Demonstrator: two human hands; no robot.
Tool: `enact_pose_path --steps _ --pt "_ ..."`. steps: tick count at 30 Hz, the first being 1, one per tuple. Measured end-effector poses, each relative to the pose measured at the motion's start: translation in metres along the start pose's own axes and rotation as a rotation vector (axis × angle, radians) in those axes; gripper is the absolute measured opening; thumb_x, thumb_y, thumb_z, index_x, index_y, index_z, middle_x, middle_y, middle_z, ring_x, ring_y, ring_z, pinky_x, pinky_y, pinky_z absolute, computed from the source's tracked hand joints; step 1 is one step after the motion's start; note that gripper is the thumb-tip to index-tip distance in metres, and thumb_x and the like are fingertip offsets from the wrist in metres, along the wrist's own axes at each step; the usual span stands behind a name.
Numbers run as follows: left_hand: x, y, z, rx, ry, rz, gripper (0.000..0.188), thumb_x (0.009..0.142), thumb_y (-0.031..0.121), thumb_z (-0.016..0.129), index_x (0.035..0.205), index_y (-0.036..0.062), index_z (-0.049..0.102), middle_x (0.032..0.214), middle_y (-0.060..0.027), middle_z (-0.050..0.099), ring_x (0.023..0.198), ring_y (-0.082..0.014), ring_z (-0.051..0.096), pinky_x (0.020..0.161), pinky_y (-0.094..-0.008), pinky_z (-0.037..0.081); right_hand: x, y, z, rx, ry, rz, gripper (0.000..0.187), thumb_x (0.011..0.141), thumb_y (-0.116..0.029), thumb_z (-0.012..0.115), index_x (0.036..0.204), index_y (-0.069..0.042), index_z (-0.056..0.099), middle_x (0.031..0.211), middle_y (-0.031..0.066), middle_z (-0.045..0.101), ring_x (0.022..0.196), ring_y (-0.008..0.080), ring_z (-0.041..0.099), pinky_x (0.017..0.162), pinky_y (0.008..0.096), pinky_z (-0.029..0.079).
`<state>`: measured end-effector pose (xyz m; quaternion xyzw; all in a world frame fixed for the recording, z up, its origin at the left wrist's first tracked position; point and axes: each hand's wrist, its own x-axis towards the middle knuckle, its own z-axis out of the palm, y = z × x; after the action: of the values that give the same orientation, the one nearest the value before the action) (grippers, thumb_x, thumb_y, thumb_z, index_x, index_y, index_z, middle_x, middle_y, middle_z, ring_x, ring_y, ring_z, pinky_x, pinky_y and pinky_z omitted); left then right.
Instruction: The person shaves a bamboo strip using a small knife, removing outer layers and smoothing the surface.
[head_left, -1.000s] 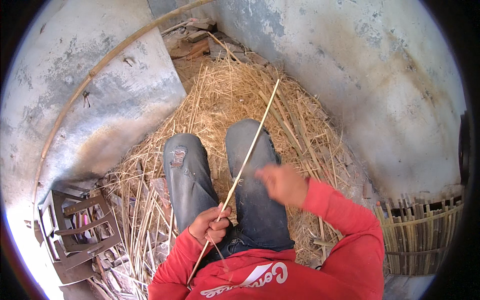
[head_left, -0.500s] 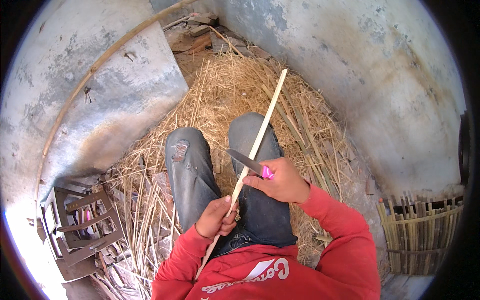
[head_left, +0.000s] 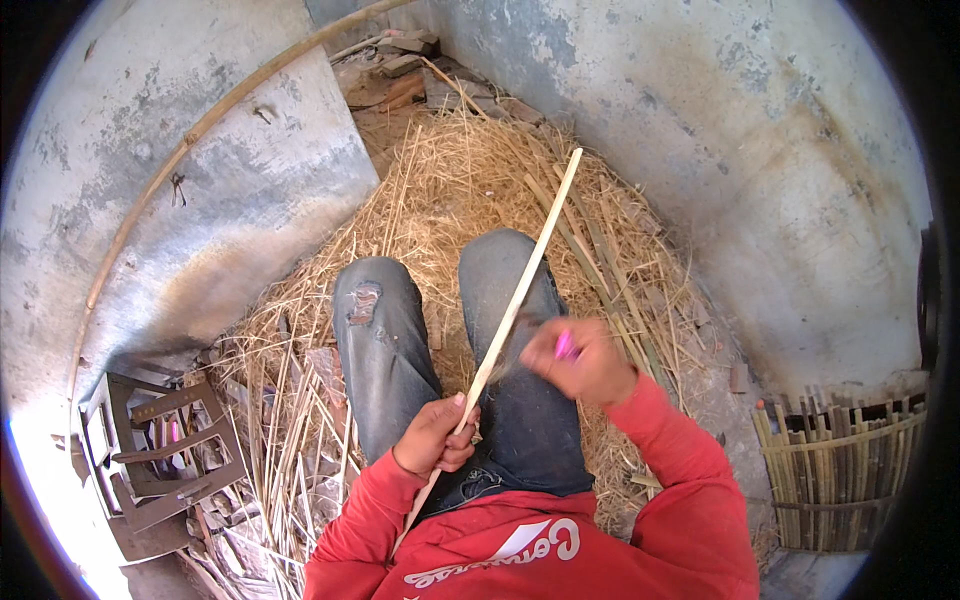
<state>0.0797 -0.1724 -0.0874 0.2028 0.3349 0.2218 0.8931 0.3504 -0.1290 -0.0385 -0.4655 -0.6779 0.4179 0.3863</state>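
A long, pale bamboo strip [head_left: 530,270] slants across my lap, its far end above the shavings and its near end against my red sweater. My left hand [head_left: 437,436] is closed round its lower part, thumb on top. Just right of the strip, my right hand [head_left: 585,362] grips a knife by its pink handle [head_left: 566,345]. Motion smears the knife's blade [head_left: 508,352], which lies close to the strip; whether it touches cannot be made out.
Bamboo shavings [head_left: 440,190] cover the floor around my knees. Longer strips [head_left: 610,270] lie at the right. A brown frame-like rack [head_left: 180,450] stands at the left, a slatted bamboo basket [head_left: 845,470] at the right. A curved pole [head_left: 190,135] leans along the left wall.
My right hand has shifted slightly right with the knife, and the blade has turned and blurred. The strip's far end has moved a little right and down. My left hand keeps its place.
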Motion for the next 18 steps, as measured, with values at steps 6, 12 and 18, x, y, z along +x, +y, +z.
enact_pose_path --steps 6,12,18 --pt "0.001 0.002 0.005 0.040 -0.013 0.030 0.037 0.112 0.047 0.044 0.098 0.0130 0.051 0.060 0.0046 0.032 0.044 -0.0068 0.024 0.040 -0.0260 0.018 0.011 0.001 -0.026 -0.184 0.276 0.019 0.034 0.103 -0.030 0.066 0.083 -0.003 0.068 0.060 0.0106 0.052 0.052 0.0172 0.048 0.051 0.0379 0.038" --pt "0.011 0.012 0.010 -0.157 -0.105 -0.078 0.036 0.112 0.047 0.044 0.097 0.0144 0.048 0.060 0.0068 0.030 0.043 -0.0043 0.022 0.036 -0.0232 0.016 0.023 0.018 -0.017 -0.519 0.350 0.015 0.040 0.109 -0.032 0.053 0.087 -0.003 0.070 0.065 0.0213 0.061 0.056 0.0417 0.059 0.052 0.0491 0.043" --pt "0.019 0.017 0.015 -0.268 -0.142 -0.124 0.033 0.114 0.043 0.041 0.098 0.0151 0.046 0.060 0.0076 0.029 0.042 -0.0029 0.021 0.035 -0.0221 0.015 0.003 0.005 0.014 -0.573 0.084 0.105 0.044 0.109 -0.033 0.052 0.084 -0.002 0.070 0.069 0.0250 0.063 0.067 0.0443 0.067 0.058 0.0517 0.050"
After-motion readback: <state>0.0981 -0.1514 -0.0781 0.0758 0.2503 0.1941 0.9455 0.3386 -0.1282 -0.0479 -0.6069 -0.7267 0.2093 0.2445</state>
